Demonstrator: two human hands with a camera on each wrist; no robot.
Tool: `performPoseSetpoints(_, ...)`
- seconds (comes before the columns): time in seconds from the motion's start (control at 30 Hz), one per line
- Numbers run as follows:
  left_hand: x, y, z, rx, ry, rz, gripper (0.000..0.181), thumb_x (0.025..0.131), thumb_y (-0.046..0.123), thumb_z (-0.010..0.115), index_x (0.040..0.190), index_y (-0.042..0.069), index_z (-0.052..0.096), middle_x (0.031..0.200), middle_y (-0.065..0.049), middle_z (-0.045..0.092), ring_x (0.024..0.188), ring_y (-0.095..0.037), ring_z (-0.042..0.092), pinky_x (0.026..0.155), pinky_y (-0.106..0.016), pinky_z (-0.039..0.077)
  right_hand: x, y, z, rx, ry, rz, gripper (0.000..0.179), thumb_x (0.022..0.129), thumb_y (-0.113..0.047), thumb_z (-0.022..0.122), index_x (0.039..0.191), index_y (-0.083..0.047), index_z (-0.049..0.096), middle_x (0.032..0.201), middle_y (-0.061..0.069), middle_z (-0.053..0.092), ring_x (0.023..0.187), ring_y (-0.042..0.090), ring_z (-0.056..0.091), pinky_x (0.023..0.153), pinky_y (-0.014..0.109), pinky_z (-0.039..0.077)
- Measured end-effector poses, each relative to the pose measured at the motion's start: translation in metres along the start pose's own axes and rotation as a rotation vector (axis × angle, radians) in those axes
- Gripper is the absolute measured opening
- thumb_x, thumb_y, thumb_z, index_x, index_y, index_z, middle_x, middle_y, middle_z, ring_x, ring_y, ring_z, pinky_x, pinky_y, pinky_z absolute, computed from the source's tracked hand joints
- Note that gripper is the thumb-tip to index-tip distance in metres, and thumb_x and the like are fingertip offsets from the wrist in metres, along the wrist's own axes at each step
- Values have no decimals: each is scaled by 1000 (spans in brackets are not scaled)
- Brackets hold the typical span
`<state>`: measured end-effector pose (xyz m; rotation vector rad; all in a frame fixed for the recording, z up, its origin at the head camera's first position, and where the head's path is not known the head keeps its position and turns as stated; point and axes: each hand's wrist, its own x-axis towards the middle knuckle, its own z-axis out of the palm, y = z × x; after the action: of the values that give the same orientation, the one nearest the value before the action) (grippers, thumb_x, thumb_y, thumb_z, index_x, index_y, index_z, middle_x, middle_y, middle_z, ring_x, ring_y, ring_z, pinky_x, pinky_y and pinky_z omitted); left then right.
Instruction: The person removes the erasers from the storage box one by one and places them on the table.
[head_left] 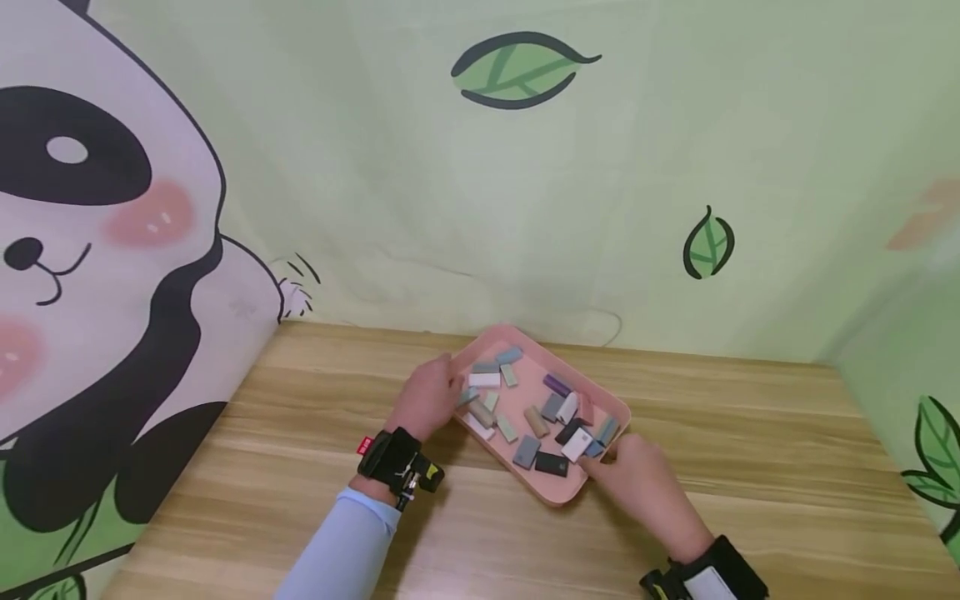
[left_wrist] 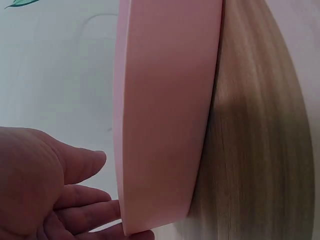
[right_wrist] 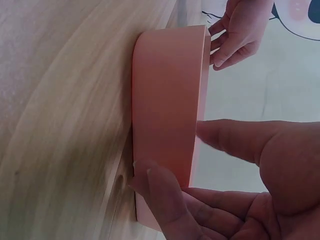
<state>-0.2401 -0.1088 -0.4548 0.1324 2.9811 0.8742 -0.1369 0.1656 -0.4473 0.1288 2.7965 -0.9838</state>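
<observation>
A pink rectangular tray (head_left: 487, 446) rests at an angle on the wooden table, holding several small flat blocks in grey, white, black, beige, blue and purple. At its left corner is my left hand (head_left: 426, 400). In the left wrist view, those fingers (left_wrist: 90, 212) reach the end of the tray wall (left_wrist: 165, 110), while the thumb stays just above the rim. My right hand (head_left: 641, 479) grips the tray's near right corner. The right wrist view has its thumb at the rim and its fingers (right_wrist: 167, 200) against the outer wall.
Behind the table (head_left: 750, 433) hangs a pale green backdrop (head_left: 375, 167) with printed leaves and a large panda (head_left: 112, 250). Inside the tray, a white block (head_left: 577, 445) lies near the right hand and a purple block (head_left: 557, 384) farther back.
</observation>
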Motion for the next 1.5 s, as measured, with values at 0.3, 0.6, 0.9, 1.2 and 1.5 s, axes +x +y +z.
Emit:
performPoseSetpoints(0.3,-4,5,-1,18,16,-13,26,93,28,54,77,7,56,68,-5,54,56,-18,50,48,-29,40,9,2,-7,-21,16,-11,21,82,-27,67,81,-6,65,56,-1,46,46,13,45,43,26,32)
performPoseSetpoints(0.6,-14,15,-5,23,41,-106,29,86,19,55,59,10,51,56,0,45,48,-16,46,43,-28,36,26,7,-18,-8,15,1,11,81,-11,60,83,1,62,59,3,50,46,15,48,42,26,36)
performPoseSetpoints(0.9,-20,16,-3,60,10,-156,17,79,8,59,63,10,54,61,-3,50,54,-19,48,44,-29,36,38,11,-27,-39,-21,64,14,86,-10,53,81,0,60,63,6,52,51,17,51,45,26,36)
performPoseSetpoints(1.2,-24,14,3,82,70,-124,12,75,-1,58,68,8,59,65,-4,59,57,-19,53,46,-27,39,48,16,-33,-93,-3,49,34,94,-17,42,71,-2,61,56,3,48,47,16,48,44,26,34)
performPoseSetpoints(1.5,-23,16,5,83,60,-157,5,80,4,61,77,8,63,69,-3,59,59,-19,53,48,-27,39,57,21,-37,-112,12,57,38,95,-20,44,64,-4,60,51,0,43,45,15,46,42,25,31)
